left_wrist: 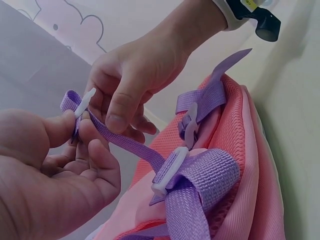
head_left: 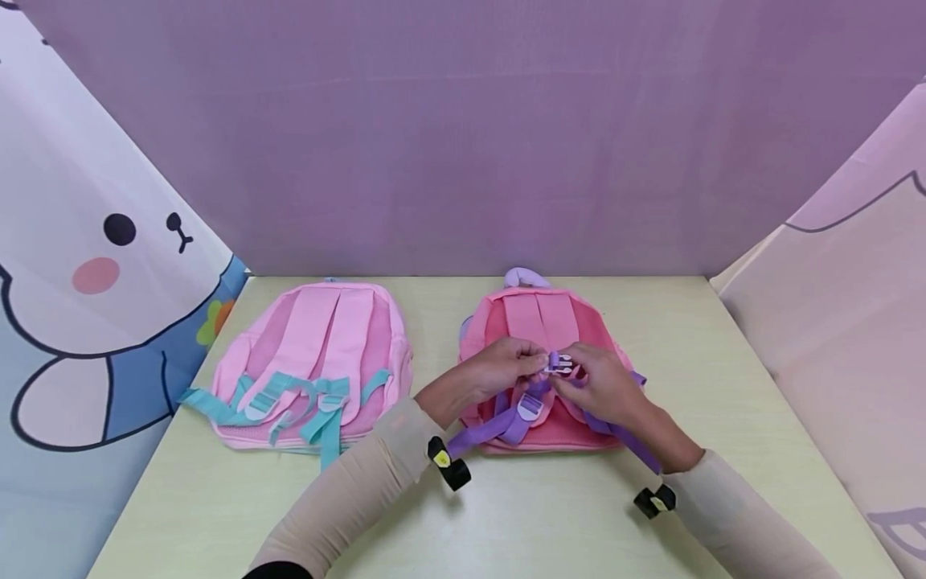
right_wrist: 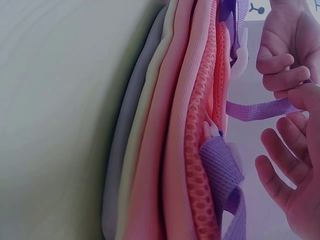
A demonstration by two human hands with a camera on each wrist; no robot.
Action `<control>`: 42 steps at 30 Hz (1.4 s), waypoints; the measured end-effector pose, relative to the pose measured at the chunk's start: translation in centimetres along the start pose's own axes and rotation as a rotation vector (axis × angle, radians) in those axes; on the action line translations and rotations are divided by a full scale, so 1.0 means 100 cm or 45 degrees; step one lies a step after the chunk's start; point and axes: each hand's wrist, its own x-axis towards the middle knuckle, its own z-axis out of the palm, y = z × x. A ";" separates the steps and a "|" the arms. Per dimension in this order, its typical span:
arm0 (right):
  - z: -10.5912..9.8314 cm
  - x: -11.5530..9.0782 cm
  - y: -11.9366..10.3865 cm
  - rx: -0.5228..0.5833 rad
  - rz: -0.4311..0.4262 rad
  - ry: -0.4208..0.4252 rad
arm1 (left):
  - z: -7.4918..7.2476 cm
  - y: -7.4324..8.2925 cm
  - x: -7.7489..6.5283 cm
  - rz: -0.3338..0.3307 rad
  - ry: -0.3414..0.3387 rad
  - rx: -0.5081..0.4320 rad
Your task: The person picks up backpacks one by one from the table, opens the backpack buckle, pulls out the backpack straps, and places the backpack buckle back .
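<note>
A white side-release buckle [head_left: 559, 363] on a purple strap [left_wrist: 125, 145] is held up over a coral-pink backpack [head_left: 492, 322]. My left hand [head_left: 504, 363] pinches the buckle's strap end between thumb and fingers. From the other side, my right hand [head_left: 606, 388] has its thumb and index finger at the prongs, with the remaining fingers loosely spread in the right wrist view. Fingers partly hide the buckle. Below it, a white strap adjuster [head_left: 530, 407] with purple webbing lies on the backpack, which rests with its shoulder straps facing up.
A second, light-pink backpack [head_left: 383, 338] with turquoise straps [head_left: 331, 426] lies to the left on the pale table [head_left: 550, 515]. A purple backdrop [head_left: 463, 145] stands behind, and printed cloth panels [head_left: 832, 338] flank both sides.
</note>
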 end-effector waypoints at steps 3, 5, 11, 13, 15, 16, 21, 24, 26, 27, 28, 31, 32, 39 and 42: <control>0.000 0.000 0.000 -0.012 0.007 -0.003 | 0.000 0.001 -0.001 -0.009 0.000 -0.002; 0.000 0.000 0.000 -0.017 0.013 -0.005 | 0.001 0.001 -0.001 -0.012 0.004 -0.004; 0.001 -0.001 0.003 -0.035 0.025 -0.005 | 0.002 0.002 -0.002 -0.016 0.013 -0.009; 0.001 -0.002 0.003 -0.035 0.025 -0.006 | 0.002 0.002 -0.002 -0.018 0.015 -0.012; 0.001 -0.002 0.003 -0.034 0.023 -0.006 | 0.002 0.001 -0.001 -0.022 0.018 -0.014; 0.001 -0.002 0.003 -0.033 0.023 -0.006 | 0.002 0.001 -0.001 -0.020 0.019 -0.012; 0.001 -0.002 0.002 -0.016 0.040 -0.005 | 0.001 -0.001 0.000 -0.010 0.008 -0.018; 0.001 -0.002 0.002 -0.009 0.066 -0.010 | 0.000 -0.002 0.000 -0.007 -0.003 -0.020; 0.001 -0.001 0.002 -0.007 0.068 -0.011 | 0.000 -0.003 0.000 -0.005 -0.004 -0.021; 0.001 -0.001 0.002 -0.008 0.065 -0.011 | 0.000 -0.003 0.001 -0.004 -0.006 -0.023; 0.001 -0.001 0.002 -0.011 0.058 -0.010 | 0.000 -0.003 0.001 -0.003 -0.006 -0.024; 0.001 0.000 0.002 -0.010 0.030 -0.001 | 0.000 -0.002 0.001 -0.001 -0.003 -0.024; 0.001 -0.001 0.002 -0.011 0.023 0.001 | 0.000 -0.002 0.001 -0.002 -0.002 -0.021; 0.001 0.000 0.002 0.002 0.014 0.005 | 0.001 -0.002 0.001 -0.001 0.010 -0.014; 0.001 -0.001 0.002 0.001 0.013 0.010 | 0.001 -0.002 0.000 -0.006 0.010 -0.019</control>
